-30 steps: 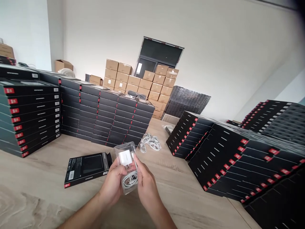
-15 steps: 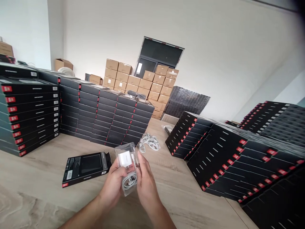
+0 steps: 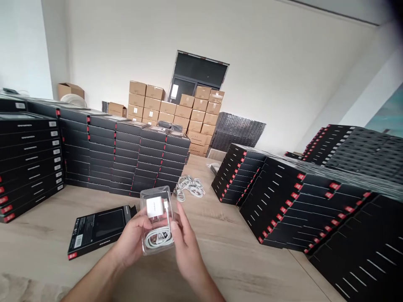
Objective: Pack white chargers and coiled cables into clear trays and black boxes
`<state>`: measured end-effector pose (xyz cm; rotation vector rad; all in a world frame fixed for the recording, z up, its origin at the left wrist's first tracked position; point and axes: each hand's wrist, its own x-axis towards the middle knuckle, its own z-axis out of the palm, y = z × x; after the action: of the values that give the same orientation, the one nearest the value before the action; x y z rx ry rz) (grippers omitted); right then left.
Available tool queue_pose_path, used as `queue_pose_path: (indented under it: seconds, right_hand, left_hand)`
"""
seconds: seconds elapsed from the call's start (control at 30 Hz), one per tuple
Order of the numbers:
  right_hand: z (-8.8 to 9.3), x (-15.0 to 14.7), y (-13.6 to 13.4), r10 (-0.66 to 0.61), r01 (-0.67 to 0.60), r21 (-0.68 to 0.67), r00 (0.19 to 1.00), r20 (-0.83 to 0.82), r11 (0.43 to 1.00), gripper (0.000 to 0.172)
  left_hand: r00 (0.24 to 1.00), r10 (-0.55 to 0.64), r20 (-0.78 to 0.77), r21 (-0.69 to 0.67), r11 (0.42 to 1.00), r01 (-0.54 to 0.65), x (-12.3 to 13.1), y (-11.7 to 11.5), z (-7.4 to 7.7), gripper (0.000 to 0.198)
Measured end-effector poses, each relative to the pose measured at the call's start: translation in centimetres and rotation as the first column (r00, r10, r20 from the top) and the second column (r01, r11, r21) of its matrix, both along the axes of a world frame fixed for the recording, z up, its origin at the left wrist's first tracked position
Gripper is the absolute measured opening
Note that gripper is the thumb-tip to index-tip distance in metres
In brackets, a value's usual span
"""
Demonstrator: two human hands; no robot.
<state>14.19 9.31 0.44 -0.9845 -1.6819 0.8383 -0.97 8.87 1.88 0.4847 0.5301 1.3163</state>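
Note:
Both of my hands hold a clear plastic tray [image 3: 143, 247] above the table, tilted toward me. In its upper part sits a white charger plug [image 3: 155, 207]; in the lower part lies a coiled white cable [image 3: 150, 240], one connector resting beside the plug. My left hand [image 3: 132, 237] grips the tray's left side, its thumb over the front. From the right side, my right hand [image 3: 186, 243] closes on the edge, thumb near the cable. Left of my hands a flat black box [image 3: 103, 228] lies on the table, its end flap open.
Stacks of black boxes stand at the left [image 3: 31, 159], along the back [image 3: 126, 155] and at the right [image 3: 277, 201]. Loose white cables [image 3: 190, 186] lie on the wooden table [image 3: 239, 268] beyond my hands. Brown cartons [image 3: 176, 109] are piled farther back.
The tray has turned to face me more squarely, so plug and cable show more fully. My view has swung slightly right. The right thumb has moved onto the tray's edge.

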Motion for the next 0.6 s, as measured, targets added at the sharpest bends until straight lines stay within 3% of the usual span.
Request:
queue_pose_path:
  seconds: [0.2, 0.37, 0.6]
  right_hand:
    - [-0.1, 2.5, 1.1, 0.126, -0.215, -0.322, 0.953, -0.275, 0.922, 0.048]
    - [0.6, 2.2, 0.4, 0.173, -0.3, -0.433, 0.935, -0.31, 0.85, 0.061]
    - [1.0, 0.5, -0.2, 0.027, -0.083, -0.358, 0.987, -0.156, 0.93, 0.049]
  left_hand:
    - [1.0, -0.006, 0.018, 0.047, 0.999, 0.005, -0.5, 0.3, -0.4, 0.046]
    - [1.0, -0.008, -0.001, 0.082, 0.997, 0.008, -0.7, 0.4, -0.2, 0.048]
    - [0.999, 0.03, -0.012, 0.052, 0.998, -0.029, -0.7, 0.6, -0.2, 0.058]
